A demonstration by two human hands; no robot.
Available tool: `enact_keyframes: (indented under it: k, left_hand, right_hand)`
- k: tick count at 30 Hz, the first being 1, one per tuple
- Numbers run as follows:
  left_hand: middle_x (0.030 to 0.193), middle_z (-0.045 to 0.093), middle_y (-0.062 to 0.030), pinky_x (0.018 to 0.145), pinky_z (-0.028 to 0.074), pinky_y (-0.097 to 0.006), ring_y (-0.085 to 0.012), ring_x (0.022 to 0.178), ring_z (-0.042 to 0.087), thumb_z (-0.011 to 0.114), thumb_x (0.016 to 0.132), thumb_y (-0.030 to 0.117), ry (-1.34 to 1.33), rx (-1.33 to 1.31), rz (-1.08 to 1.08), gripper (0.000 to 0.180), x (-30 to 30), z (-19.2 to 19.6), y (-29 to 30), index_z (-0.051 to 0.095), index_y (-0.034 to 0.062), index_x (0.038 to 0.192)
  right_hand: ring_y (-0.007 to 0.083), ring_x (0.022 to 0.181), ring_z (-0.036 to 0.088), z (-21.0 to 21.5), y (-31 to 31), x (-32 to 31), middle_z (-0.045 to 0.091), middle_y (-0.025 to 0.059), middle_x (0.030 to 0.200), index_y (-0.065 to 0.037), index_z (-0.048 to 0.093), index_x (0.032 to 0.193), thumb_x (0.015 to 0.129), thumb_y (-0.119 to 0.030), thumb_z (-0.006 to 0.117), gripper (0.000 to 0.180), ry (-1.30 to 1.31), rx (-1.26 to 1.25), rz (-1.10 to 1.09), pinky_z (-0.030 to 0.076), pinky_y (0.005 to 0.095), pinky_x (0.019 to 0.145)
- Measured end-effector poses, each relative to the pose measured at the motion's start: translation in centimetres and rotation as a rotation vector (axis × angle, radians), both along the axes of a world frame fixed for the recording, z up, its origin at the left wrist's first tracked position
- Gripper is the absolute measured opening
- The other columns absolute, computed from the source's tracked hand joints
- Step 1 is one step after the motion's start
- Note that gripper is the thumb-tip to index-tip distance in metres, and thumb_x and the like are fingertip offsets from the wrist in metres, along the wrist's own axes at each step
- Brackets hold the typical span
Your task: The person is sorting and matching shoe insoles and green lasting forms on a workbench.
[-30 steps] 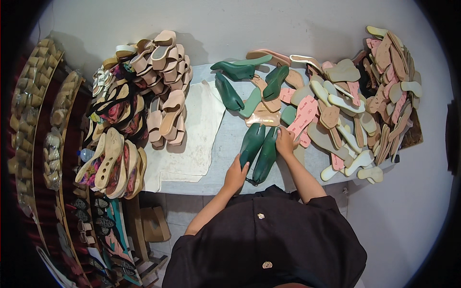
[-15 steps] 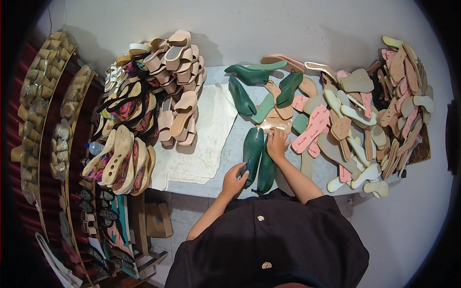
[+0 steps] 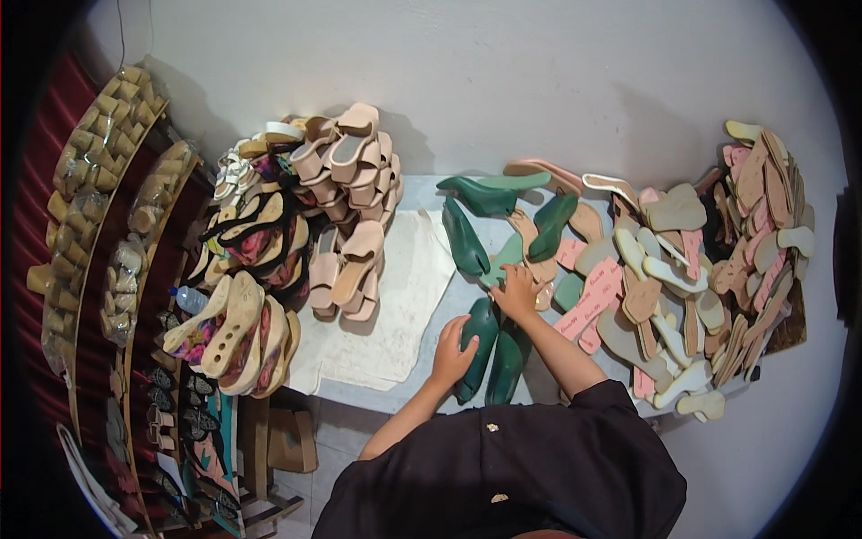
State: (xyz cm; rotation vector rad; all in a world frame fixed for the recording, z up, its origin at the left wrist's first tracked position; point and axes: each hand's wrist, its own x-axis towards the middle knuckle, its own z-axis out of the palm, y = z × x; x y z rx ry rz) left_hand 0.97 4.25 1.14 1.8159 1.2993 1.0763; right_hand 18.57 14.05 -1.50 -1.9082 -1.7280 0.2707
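Surface (image 3: pixel 422 373): a pale sheet-covered worktop across the middle of the frame, set against a white wall; its near edge sits just above the person's dark shirt.
Insole heap (image 3: pixel 709 260): right of the frame, a loose spread of pink, tan and cream sole pieces, fanned out, seemingly so that each shape can be picked out by eye.
Sandal pile (image 3: pixel 346 207): upper left of centre, pink-beige sandals stacked in overlapping rows, which saves room on the surface.
Wedge stack (image 3: pixel 238 337): left of centre, cream platform soles leaning together beside dark strappy sandals.
Racks (image 3: pixel 108 234): far left, curved shelves holding rows of tan heel blocks; the lens bends them and the frame rim cuts them off.
Green lasts (image 3: pixel 489 346): two dark green shoe forms lying side by side, toes pointing down the frame, at the surface's near edge in the centre. More green forms lie above them.
Left hand (image 3: pixel 453 350): rests on the left one of the pair, fingers curled loosely over it, probably steadying it; a firm grip cannot be confirmed.
Right hand (image 3: pixel 518 292): just above the pair, fingers spread flat on tan pieces, grasping nothing visible.
Bottle (image 3: pixel 190 298): a small clear one, half tucked among the shoes at left.
Hidden: the person's body covers the surface's near edge; what lies under the right palm cannot be made out.
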Motion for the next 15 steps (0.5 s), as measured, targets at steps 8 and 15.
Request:
enact_keyframes:
  k: [8,15]
  left_hand:
    - [0.125,0.042,-0.0211,0.098,0.035,-0.040,-0.0354,0.117,0.042,0.061,0.078,0.012,0.097,0.015,0.146,0.050,0.3,-2.1,2.5,0.044,0.0019,0.125]
    - [0.126,0.042,-0.0220,0.099,0.034,-0.040,-0.0355,0.118,0.041,0.062,0.076,0.009,0.157,0.000,0.306,0.053,-2.0,-3.7,4.4,0.043,0.0013,0.125]
  right_hand:
    - [0.0324,0.119,0.042,1.1,6.0,-3.4,0.052,0.0155,0.121,-0.009,0.039,0.128,0.062,-0.042,0.072,0.081,0.043,-0.298,0.072,0.010,0.0679,0.098]
    - [0.0348,0.113,0.048,0.9,9.5,-5.7,0.052,0.0163,0.120,-0.007,0.030,0.132,0.052,-0.039,0.079,0.100,-0.039,-0.427,0.024,0.015,0.0620,0.101]
